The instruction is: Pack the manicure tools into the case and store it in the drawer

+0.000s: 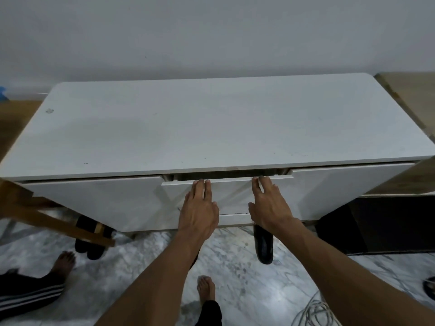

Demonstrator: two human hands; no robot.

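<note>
Left hand: the left hand lies flat and spread on the drawer front, fingertips at its top edge, gripping nothing.
Right hand: the right hand is likewise open, fingers splayed, palm against the same panel.
Drawer: middle of the white cabinet, just under its front edge, open only a narrow gap.
Case: not visible; probably inside the drawer, though the gap is too dark to tell.
Progress: seemingly the last step, closing the drawer.
</note>
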